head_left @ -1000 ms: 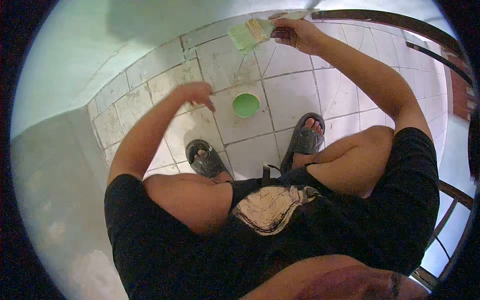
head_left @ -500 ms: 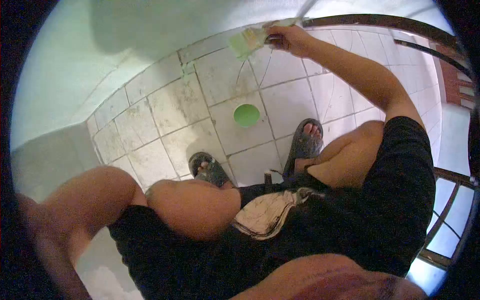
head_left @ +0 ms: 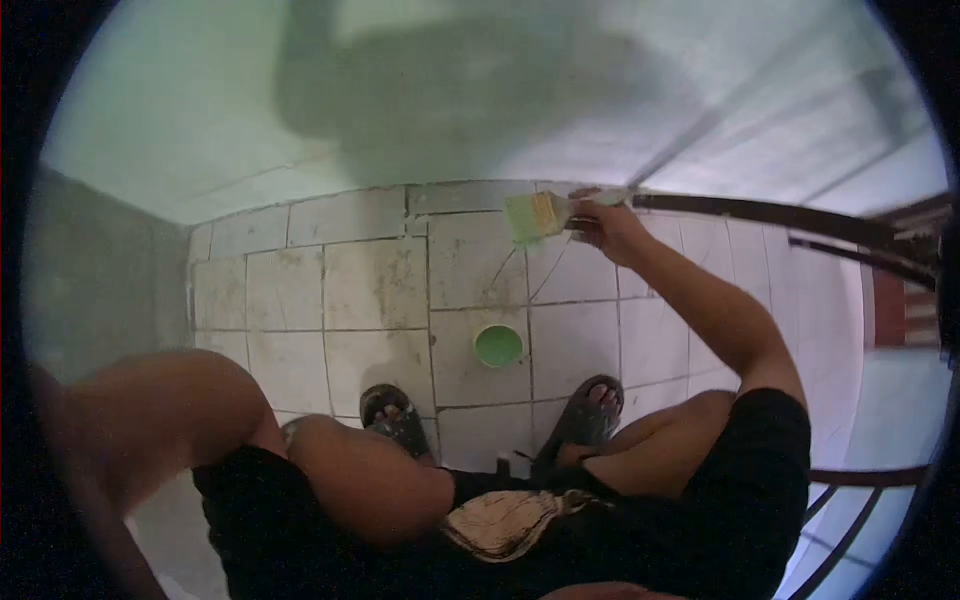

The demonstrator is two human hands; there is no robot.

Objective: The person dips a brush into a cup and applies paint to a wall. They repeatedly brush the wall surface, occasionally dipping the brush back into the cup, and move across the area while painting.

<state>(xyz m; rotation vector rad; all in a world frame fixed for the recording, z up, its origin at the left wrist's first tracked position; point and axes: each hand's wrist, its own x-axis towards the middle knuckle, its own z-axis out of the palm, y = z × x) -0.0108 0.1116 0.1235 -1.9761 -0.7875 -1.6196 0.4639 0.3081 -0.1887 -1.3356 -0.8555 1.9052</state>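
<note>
My right hand point(head_left: 606, 226) is closed around the handle of a wide paintbrush point(head_left: 556, 212), near the foot of the pale green wall point(head_left: 450, 110). The bristles of the brush are coated in light green and point to the left. Below the brush, a small round container of green paint point(head_left: 498, 346) stands on the tiled floor, between my sandalled feet. My left hand is out of the frame; only part of the left arm shows at the left edge.
White floor tiles point(head_left: 375, 285) with dark stains run along the wall. A dark metal bar point(head_left: 760, 209) extends rightward from beside my right hand. More dark bars point(head_left: 868, 477) stand at the lower right. A grey wall point(head_left: 120, 265) rises at the left.
The camera view has tilted upward, so more of the wall shows and the floor, paint container and feet sit lower. My right hand still holds the brush near the wall's base.
</note>
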